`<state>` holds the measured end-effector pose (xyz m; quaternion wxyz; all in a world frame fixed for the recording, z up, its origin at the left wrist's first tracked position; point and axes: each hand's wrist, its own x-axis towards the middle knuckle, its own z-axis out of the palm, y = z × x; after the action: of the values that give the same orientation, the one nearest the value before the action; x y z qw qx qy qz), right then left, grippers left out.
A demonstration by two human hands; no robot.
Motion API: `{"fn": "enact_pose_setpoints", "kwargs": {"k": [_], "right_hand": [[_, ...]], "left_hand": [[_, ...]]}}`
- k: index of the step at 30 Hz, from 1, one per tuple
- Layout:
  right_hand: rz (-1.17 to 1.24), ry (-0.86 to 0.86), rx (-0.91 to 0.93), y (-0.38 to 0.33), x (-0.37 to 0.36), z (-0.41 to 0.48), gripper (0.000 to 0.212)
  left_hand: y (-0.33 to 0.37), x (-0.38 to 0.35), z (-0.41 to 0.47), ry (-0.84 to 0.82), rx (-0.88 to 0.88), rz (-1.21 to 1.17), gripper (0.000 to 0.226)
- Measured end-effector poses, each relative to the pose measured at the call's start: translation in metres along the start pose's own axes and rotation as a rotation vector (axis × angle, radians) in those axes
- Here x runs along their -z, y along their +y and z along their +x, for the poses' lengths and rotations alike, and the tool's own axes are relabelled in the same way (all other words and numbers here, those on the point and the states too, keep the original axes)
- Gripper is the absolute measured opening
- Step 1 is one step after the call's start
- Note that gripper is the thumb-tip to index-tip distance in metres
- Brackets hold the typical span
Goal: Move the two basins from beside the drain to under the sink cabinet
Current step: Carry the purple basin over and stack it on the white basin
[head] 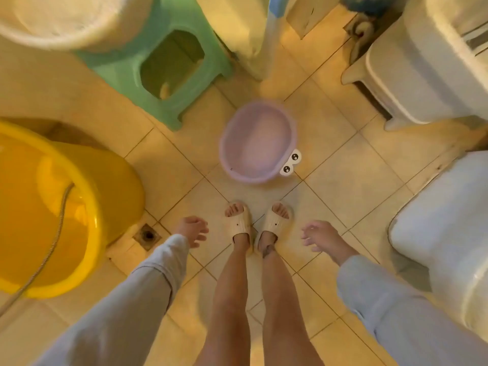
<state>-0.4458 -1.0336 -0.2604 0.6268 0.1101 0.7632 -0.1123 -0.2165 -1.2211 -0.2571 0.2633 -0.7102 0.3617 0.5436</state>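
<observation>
Nothing is being held: the left hand and right hand are hanging open. A small lilac plastic basin and large yellow plastic basin are still sitting by the floor drain

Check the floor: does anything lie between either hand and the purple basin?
Only the person's own feet stand between. Otherwise bare tile separates the left hand and right hand from the purple basin.

Two basins: one yellow basin, one purple basin; one stool
</observation>
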Motion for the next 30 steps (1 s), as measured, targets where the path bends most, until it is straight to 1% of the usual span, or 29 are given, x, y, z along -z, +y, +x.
{"fn": "enact_pose_setpoints", "kwargs": {"k": [3,4,5,6,7,8,9,10,11,12,14,15,16,18,22,26,30], "right_hand": [[0.037,-0.013,-0.054,-0.043,-0.014,0.087,0.012],[0.062,-0.002,-0.074,-0.055,-0.018,0.116,0.016],[0.080,-0.004,-0.092,-0.064,-0.022,0.144,0.020],[0.125,-0.020,-0.099,-0.071,-0.026,0.169,0.019],[0.189,-0.058,-0.119,-0.074,-0.032,0.194,0.014],[0.267,-0.096,-0.140,-0.075,-0.037,0.216,0.010],[0.362,-0.124,-0.148,-0.075,-0.042,0.239,0.014],[0.454,-0.132,-0.130,-0.075,-0.048,0.257,0.020],[0.528,-0.092,-0.097,-0.076,-0.054,0.274,0.026],[0.603,-0.010,-0.056,-0.080,-0.059,0.288,0.038],[0.769,0.191,0.045,-0.087,-0.060,0.310,0.068],[0.807,0.242,0.108,-0.089,-0.057,0.318,0.072],[0.822,0.255,0.150,-0.089,-0.052,0.322,0.070],[0.795,0.224,0.179,-0.087,-0.042,0.318,0.061],[0.766,0.183,0.153,-0.081,-0.021,0.278,0.057],[0.791,0.095,0.086,-0.062,-0.009,0.199,0.056],[0.687,0.030,0.082,-0.035,-0.001,0.090,0.048]], "left_hand": [[0.027,-0.031,0.079,-0.024,0.001,0.013,0.011],[0.037,-0.040,0.108,-0.012,-0.007,0.047,0.012],[0.047,-0.048,0.137,0.018,-0.022,0.125,0.014],[0.056,-0.054,0.166,0.072,-0.049,0.243,0.018],[0.064,-0.059,0.194,0.138,-0.083,0.362,0.026],[0.071,-0.064,0.218,0.200,-0.123,0.431,0.037],[0.079,-0.067,0.238,0.242,-0.149,0.422,0.047],[0.085,-0.071,0.257,0.264,-0.158,0.361,0.055],[0.093,-0.074,0.274,0.266,-0.153,0.270,0.061],[0.100,-0.077,0.288,0.238,-0.137,0.166,0.063],[0.109,-0.083,0.308,0.134,-0.114,-0.027,0.061],[0.111,-0.086,0.313,0.105,-0.116,-0.092,0.056],[0.112,-0.088,0.314,0.101,-0.122,-0.148,0.052],[0.109,-0.090,0.309,0.094,-0.142,-0.268,0.048],[0.097,-0.084,0.263,0.005,-0.110,-0.548,0.050],[0.076,-0.064,0.179,-0.035,-0.074,-0.594,0.047],[0.044,-0.030,0.079,-0.035,-0.088,-0.619,0.044]]}}
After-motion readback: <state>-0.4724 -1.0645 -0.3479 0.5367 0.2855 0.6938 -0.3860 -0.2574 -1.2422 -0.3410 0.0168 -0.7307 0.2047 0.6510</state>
